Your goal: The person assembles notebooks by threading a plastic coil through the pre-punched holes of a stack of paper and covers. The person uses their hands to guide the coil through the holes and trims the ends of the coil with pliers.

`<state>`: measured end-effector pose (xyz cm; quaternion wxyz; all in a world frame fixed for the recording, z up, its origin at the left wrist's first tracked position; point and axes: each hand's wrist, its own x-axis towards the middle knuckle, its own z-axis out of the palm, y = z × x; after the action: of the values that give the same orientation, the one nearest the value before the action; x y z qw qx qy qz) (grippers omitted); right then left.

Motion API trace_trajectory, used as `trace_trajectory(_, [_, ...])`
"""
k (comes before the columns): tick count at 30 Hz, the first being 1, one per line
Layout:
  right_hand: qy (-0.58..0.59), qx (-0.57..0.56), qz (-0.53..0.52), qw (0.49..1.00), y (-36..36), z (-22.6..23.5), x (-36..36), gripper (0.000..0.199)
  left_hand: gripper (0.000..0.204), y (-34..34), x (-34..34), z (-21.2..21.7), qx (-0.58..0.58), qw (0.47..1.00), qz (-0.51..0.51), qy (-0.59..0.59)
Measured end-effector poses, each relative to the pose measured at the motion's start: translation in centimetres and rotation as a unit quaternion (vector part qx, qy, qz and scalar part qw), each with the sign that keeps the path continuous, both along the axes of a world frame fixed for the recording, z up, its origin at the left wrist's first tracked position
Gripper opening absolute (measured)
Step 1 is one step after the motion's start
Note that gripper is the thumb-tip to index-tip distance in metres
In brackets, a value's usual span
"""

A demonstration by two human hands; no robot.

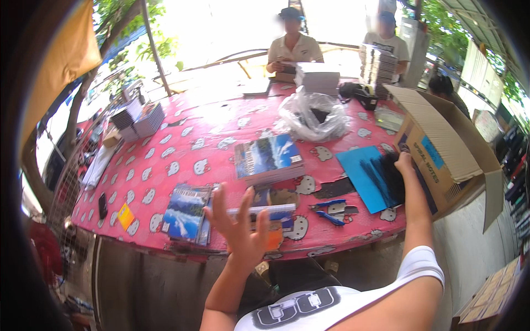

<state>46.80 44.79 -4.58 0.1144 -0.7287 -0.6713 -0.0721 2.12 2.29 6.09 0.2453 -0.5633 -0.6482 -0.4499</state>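
My left hand (241,229) is raised over the near edge of the table, fingers spread and holding nothing. Below and beside it lie a small pile of blue-covered notebooks (186,214) and a white spiral-bound notebook (276,209). My right arm stretches forward, and my right hand (404,161) is curled between a blue sheet with a black smeared patch (359,171) and the side of an open cardboard box (422,157). What its fingers grip is too small to make out. Blue-handled pliers (330,212) rest between my hands.
A thicker notebook stack (269,160) stands mid-table, with a clear plastic bag (313,117) behind it. More stacks (138,120) sit at the far left. Two people (295,49) are across the table near tall stacks (378,70). A phone (102,206) lies left.
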Motion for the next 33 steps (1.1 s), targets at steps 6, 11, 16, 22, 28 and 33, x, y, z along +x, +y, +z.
trace_trajectory(6, [-0.055,0.121,0.081,0.988,2.2,1.4,3.8,0.020,0.059,2.0,-0.2,-2.3,-0.208,0.968,-0.095,0.107])
trace_trajectory(11, [0.080,0.125,0.303,0.942,-6.6,5.9,-10.3,0.015,0.026,1.9,-0.9,-3.4,-0.238,0.948,-0.183,-0.106])
trace_trajectory(16, [0.340,0.057,0.501,0.794,-25.6,9.4,-24.5,0.014,0.012,2.2,-0.4,-3.3,0.027,0.980,-0.179,-0.080])
trace_trajectory(22, [0.401,-0.044,0.520,0.753,-31.3,9.3,-29.6,0.011,0.010,1.7,-0.3,-4.1,-0.006,0.980,-0.185,-0.076])
trace_trajectory(28, [0.556,-0.148,0.426,0.698,-30.6,9.4,-29.2,0.011,0.013,1.6,-0.3,-4.3,0.013,0.979,-0.181,-0.096])
trace_trajectory(33, [0.531,-0.286,0.460,0.652,-29.1,9.6,-28.0,0.018,0.015,2.0,-0.5,-4.6,0.024,0.971,-0.209,-0.110])
